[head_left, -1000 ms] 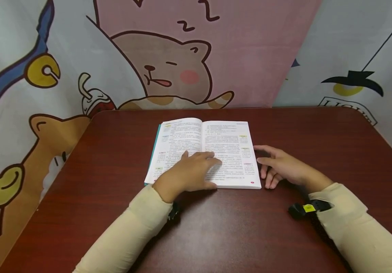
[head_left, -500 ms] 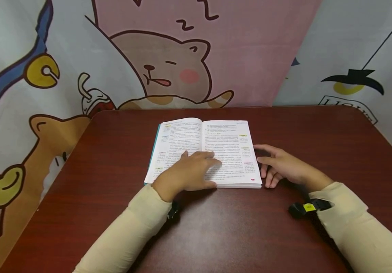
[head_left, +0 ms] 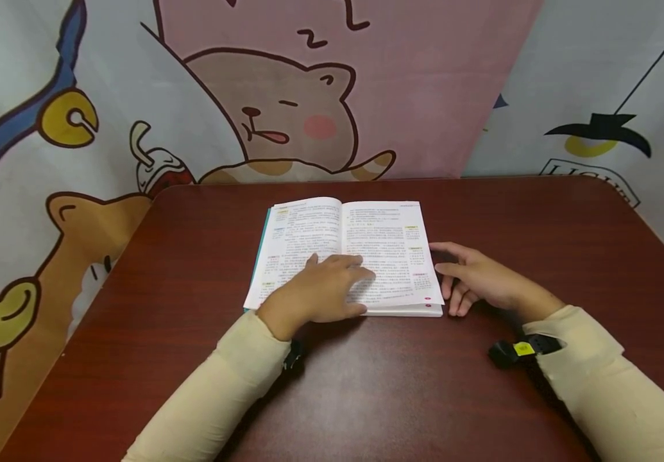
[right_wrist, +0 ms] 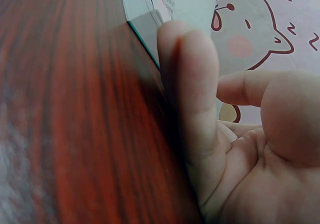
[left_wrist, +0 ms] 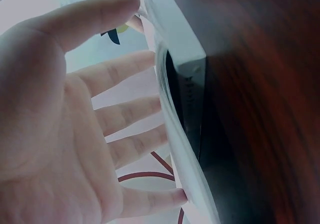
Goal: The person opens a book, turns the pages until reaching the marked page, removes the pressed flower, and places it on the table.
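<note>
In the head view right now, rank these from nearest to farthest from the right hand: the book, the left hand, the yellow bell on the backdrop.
1. Book: touching the right hand, at its left.
2. Left hand: resting on the pages.
3. Yellow bell: far left, on the backdrop.

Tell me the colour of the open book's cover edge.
Teal, along the book's left edge; the head view shows it best.

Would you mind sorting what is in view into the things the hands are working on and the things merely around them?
In hand:
open book
left hand, flat on the book's pages
right hand, fingers at the book's right page edge

Merely around:
red-brown table
cartoon backdrop
</note>
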A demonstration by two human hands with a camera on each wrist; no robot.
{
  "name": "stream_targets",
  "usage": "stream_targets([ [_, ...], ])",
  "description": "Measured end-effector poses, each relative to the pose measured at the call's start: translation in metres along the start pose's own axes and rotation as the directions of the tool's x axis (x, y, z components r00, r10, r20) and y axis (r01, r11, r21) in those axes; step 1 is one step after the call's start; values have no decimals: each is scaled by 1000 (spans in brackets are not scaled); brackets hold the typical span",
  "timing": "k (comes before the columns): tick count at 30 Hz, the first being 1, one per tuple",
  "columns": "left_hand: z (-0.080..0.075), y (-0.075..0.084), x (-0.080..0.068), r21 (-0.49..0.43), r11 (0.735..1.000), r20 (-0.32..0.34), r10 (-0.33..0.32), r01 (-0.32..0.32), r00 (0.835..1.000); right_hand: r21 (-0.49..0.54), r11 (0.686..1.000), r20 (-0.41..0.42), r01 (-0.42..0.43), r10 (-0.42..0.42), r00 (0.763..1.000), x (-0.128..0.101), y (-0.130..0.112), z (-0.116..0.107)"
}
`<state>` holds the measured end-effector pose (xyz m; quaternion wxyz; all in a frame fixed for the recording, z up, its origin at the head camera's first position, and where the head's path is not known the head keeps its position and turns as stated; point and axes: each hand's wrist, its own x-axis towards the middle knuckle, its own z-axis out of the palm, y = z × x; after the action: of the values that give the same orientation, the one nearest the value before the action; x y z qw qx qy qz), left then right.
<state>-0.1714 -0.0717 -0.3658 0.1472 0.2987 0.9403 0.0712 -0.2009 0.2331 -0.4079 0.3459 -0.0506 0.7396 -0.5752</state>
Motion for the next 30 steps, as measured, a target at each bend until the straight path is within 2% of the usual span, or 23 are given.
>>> stream_targets([
  [11,-3,2,-1,-14,1000,-6,-9,9,1000,1,1000,-11,-1,1,1000,-1,-3,1],
  [30,-1,5,0,14,1000,-49,-2,3,999,-8,1000,-13,-2,2,1000,0,0,1],
])
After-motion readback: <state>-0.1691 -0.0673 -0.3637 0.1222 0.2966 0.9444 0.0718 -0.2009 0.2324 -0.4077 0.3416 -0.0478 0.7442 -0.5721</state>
